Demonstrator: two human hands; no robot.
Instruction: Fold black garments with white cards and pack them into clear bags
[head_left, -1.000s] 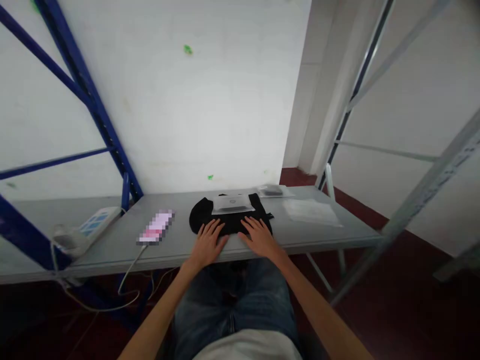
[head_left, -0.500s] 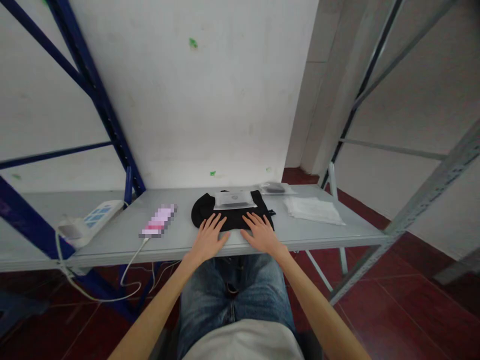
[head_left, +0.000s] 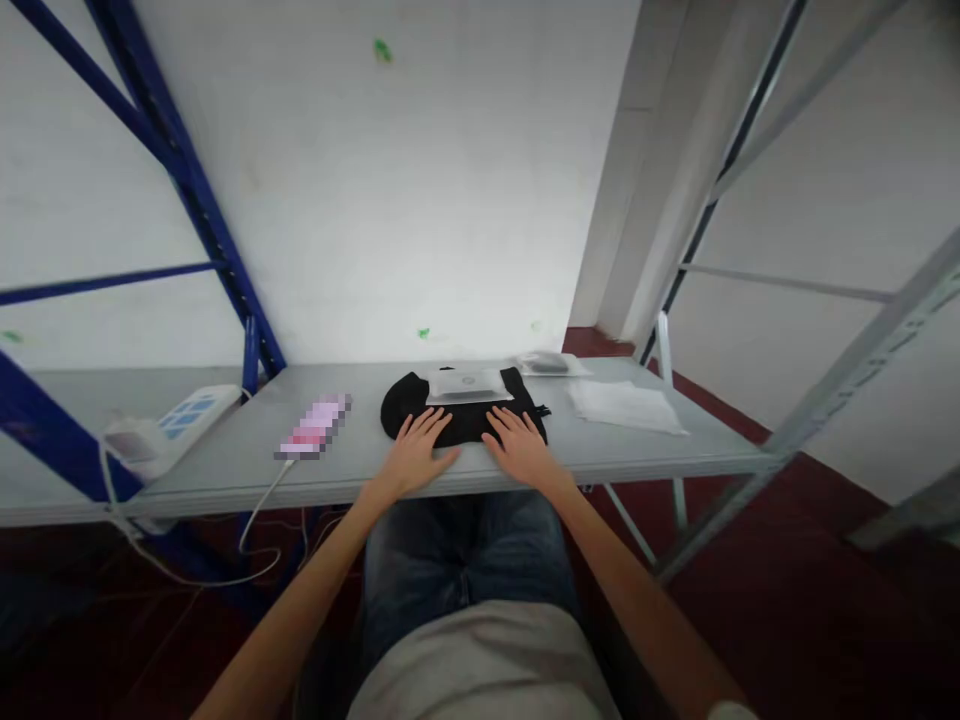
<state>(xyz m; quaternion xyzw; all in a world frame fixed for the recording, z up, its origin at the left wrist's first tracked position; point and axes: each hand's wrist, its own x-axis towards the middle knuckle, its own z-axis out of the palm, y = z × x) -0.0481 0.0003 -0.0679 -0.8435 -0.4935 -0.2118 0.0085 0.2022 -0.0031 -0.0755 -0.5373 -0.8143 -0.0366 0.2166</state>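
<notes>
A black piece of cloth [head_left: 405, 406] lies on the grey metal shelf [head_left: 240, 465] in front of me. My left hand [head_left: 414, 455] rests flat on its near left edge, fingers spread and holding nothing. Lying flat on the near right edge is my right hand [head_left: 521, 450], fingers apart. A small clear plastic packet [head_left: 468, 384] sits on the far part of the cloth, beyond both hands.
A phone [head_left: 313, 440] on a white cable lies left of the cloth, with a white power strip [head_left: 169, 430] further left. A second clear packet [head_left: 550, 364] and a stack of clear bags [head_left: 622, 407] lie to the right. Blue rack posts [head_left: 187, 190] stand left, grey ones [head_left: 840, 390] right.
Both hands stay flat on the black cloth in the same spots. Only the view has shifted slightly, so everything sits a little higher in the picture.
</notes>
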